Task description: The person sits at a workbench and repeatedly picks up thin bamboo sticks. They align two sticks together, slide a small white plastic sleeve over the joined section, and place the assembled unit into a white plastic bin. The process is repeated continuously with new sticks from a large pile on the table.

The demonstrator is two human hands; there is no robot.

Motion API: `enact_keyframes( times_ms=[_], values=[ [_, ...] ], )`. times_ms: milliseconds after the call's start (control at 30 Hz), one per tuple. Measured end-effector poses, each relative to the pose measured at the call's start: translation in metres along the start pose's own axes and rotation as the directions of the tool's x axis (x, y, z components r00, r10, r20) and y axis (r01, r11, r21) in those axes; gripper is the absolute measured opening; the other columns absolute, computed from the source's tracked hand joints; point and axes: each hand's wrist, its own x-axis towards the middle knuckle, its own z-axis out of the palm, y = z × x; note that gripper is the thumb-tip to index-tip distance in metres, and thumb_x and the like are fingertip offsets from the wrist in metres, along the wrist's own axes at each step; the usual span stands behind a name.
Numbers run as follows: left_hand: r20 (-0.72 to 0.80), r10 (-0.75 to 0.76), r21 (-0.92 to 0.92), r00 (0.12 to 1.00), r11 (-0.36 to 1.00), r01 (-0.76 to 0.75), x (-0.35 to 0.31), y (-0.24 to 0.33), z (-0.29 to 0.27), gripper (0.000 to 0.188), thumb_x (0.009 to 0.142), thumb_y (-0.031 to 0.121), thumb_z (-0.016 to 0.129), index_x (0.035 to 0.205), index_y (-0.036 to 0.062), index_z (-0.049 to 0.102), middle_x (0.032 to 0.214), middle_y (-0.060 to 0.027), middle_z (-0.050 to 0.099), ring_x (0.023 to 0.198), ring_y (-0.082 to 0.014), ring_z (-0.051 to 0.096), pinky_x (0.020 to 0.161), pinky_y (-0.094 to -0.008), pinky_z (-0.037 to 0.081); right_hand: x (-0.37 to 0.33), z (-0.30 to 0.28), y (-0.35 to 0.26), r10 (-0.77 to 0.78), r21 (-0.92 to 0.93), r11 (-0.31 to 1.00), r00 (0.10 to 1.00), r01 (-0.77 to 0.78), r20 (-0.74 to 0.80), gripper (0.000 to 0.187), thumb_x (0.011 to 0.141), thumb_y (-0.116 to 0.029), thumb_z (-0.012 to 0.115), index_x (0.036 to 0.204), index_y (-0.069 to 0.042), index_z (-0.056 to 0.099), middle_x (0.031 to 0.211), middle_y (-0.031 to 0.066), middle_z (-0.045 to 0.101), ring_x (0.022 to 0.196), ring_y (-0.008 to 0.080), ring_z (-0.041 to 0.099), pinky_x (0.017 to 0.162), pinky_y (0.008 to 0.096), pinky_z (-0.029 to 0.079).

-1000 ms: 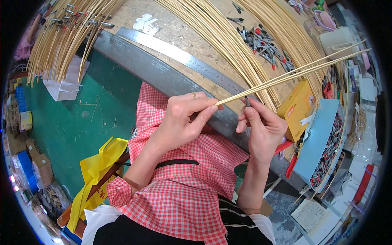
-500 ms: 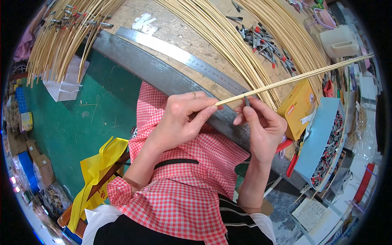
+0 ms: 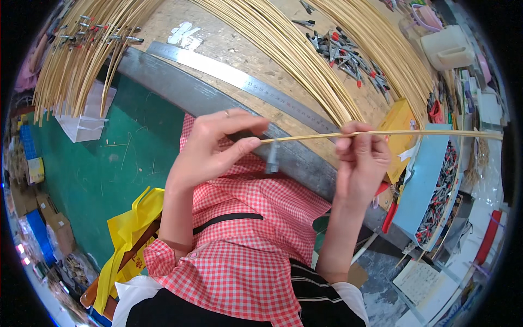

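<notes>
My right hand (image 3: 364,155) pinches a thin bundle of bamboo strips (image 3: 310,136) between thumb and fingers. The strips run almost level, their long end reaching far to the right over the blue box. A small grey spring clip (image 3: 272,157), blurred, hangs from the bundle near its left end. Just left of that end, my left hand (image 3: 212,147) has its thumb and index finger apart. The left thumb tip is right by the strip ends; whether it touches them I cannot tell.
A steel ruler (image 3: 234,79) lies along the wooden table (image 3: 229,32). Long strip bundles (image 3: 283,49) and loose clips (image 3: 348,57) lie behind it. Clipped strips (image 3: 81,65) overhang the far left edge. On the right stand a yellow box (image 3: 400,122) and a blue box (image 3: 422,174) of clips.
The spring clip has gone from my right fingers onto the bundle's left end. My left hand has let go and moved left. My right hand now grips the strips, which have swung level.
</notes>
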Motion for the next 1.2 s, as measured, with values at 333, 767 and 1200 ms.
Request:
enact_keyframes(
  times_ms=[333,767,1200],
  values=[
    [-0.087,0.25,0.281,0.964,0.935,-0.217,-0.006,0.045,0.017,0.03,0.068,0.005,0.075,0.098,0.001,0.071,0.086,-0.0119,0.068,0.079,-0.0226,0.066,0.067,-0.0295,0.051,-0.057,0.055,0.06,0.164,-0.15,0.979,0.968,-0.136,0.191,0.011,0.085,0.002,0.064,0.095,0.006,0.067,0.086,0.0062,0.068,0.08,0.01,0.061,0.069,0.0248,0.05],
    [-0.101,0.18,0.263,0.978,0.953,-0.148,-0.007,0.031,0.017,0.012,0.071,0.001,0.075,0.083,0.0019,0.072,0.076,-0.0083,0.068,0.067,-0.0196,0.065,0.058,-0.0276,0.05,-0.022,0.015,-0.011,-0.022,-0.338,0.94,0.997,0.045,0.071,0.016,0.085,0.002,0.064,0.1,0.008,0.063,0.082,0.0114,0.063,0.061,0.0119,0.059,0.054,0.0225,0.05],
    [0.006,0.054,-0.049,0.999,0.997,-0.053,-0.003,0.026,0.02,0.014,0.077,0.003,0.07,0.09,-0.0021,0.07,0.077,-0.0093,0.068,0.068,-0.0161,0.064,0.06,-0.0262,0.049,-0.024,0.012,-0.001,-0.022,-0.179,0.983,0.989,0.049,0.148,0.006,0.082,0.01,0.061,0.087,0.01,0.065,0.076,0.0168,0.064,0.057,0.016,0.061,0.05,0.0246,0.051]
  ],
)
